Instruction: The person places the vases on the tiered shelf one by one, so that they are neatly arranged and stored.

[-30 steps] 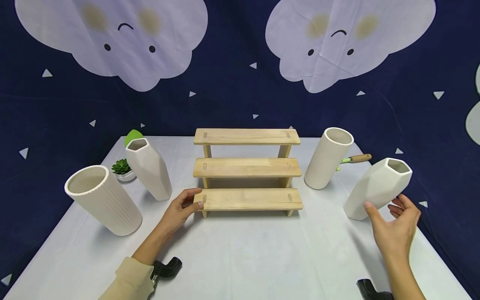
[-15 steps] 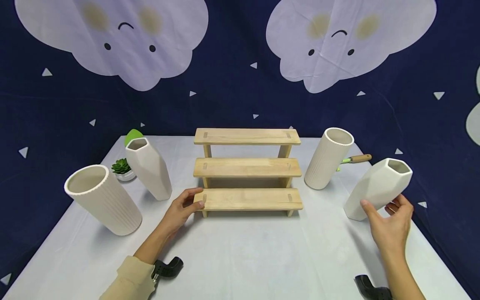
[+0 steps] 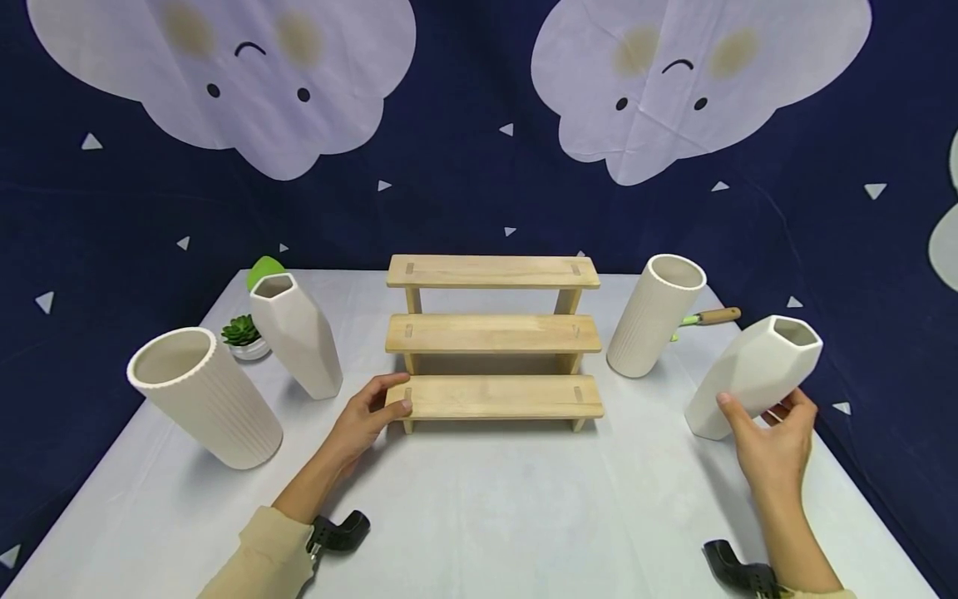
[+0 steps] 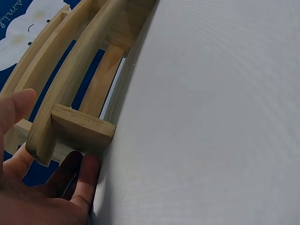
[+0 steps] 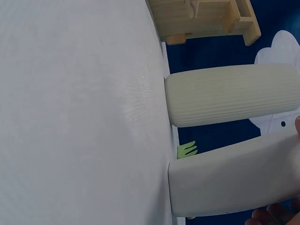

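Observation:
My left hand [image 3: 359, 424] holds the left end of the lowest step of a three-step wooden stand [image 3: 494, 397]. In the left wrist view its thumb is near the board [image 4: 61, 89] and the fingertips [image 4: 88, 166] lie by the stand's leg. At the right, my right hand [image 3: 778, 453] grips a white faceted vase [image 3: 748, 370], thumb on the near side, other fingers mostly hidden behind. The vase stands on the table; its base meets the cloth in the right wrist view. Just left of it is a white ribbed vase [image 3: 649, 324], apart from the hand.
A second ribbed vase [image 3: 213, 403] and a second faceted vase [image 3: 303, 341] stand at the left. Behind them are a small potted succulent [image 3: 241, 331] and a green object [image 3: 265, 273]. A small garden fork [image 3: 718, 316] lies behind the right vases. A dark-blue cloth backdrop [image 3: 464, 208] hangs behind.
My right hand has moved slightly left and closer around the faceted vase. The left hand, the stand and the vases have stayed almost still.

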`<action>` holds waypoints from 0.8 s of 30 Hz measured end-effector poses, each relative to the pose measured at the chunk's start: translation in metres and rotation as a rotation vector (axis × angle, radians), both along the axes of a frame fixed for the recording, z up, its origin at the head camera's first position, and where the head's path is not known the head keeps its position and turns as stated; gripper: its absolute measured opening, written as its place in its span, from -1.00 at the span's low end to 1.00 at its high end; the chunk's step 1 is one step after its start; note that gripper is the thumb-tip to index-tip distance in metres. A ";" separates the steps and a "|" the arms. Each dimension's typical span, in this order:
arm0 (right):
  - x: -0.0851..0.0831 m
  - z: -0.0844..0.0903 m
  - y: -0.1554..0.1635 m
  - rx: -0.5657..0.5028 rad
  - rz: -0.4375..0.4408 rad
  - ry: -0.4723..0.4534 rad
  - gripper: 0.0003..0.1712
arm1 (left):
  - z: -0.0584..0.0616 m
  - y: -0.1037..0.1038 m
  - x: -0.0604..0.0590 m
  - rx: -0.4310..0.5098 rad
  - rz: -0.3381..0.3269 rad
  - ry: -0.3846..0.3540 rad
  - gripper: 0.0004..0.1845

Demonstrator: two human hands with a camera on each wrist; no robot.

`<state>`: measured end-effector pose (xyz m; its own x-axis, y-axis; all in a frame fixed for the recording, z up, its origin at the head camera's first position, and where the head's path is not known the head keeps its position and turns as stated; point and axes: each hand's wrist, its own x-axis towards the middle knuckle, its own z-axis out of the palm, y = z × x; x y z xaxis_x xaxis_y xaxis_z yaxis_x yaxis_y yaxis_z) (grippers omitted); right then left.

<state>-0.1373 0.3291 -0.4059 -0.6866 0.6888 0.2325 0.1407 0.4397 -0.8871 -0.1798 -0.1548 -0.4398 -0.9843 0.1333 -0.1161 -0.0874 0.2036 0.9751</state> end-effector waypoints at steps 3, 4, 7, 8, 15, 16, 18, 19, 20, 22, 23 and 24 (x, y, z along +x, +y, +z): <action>-0.001 -0.001 0.001 -0.006 -0.004 -0.021 -0.12 | 0.000 0.001 -0.001 0.022 0.000 -0.017 -0.44; -0.002 -0.001 0.001 -0.007 -0.005 -0.027 -0.12 | 0.000 0.001 -0.001 0.027 0.000 -0.020 -0.44; -0.003 -0.002 0.001 -0.003 -0.006 -0.043 -0.11 | 0.001 0.001 0.000 0.029 -0.016 -0.011 -0.42; -0.003 -0.002 0.001 -0.003 -0.007 -0.047 -0.11 | 0.001 0.001 0.000 0.026 -0.019 -0.007 -0.42; -0.006 -0.002 0.001 0.004 0.003 -0.078 -0.10 | 0.001 0.002 -0.002 0.022 -0.027 0.002 -0.41; -0.007 -0.002 0.001 0.000 0.002 -0.077 -0.10 | 0.001 0.002 -0.002 0.025 -0.028 0.004 -0.41; -0.007 -0.002 0.001 -0.003 0.002 -0.070 -0.11 | 0.001 0.003 -0.001 0.031 -0.030 0.009 -0.40; -0.008 -0.002 0.001 -0.005 0.001 -0.066 -0.11 | 0.001 0.003 -0.001 0.031 -0.032 0.010 -0.40; -0.008 -0.003 0.001 -0.006 -0.001 -0.063 -0.12 | 0.002 0.003 0.000 0.034 -0.030 0.011 -0.40; -0.009 -0.003 0.002 -0.007 -0.003 -0.058 -0.13 | 0.002 0.004 0.000 0.039 -0.031 0.009 -0.40; -0.009 -0.003 0.002 -0.008 -0.002 -0.058 -0.13 | 0.002 0.004 0.000 0.039 -0.031 0.006 -0.41; -0.009 -0.003 0.002 -0.010 -0.001 -0.060 -0.13 | 0.002 0.004 0.000 0.039 -0.029 0.004 -0.41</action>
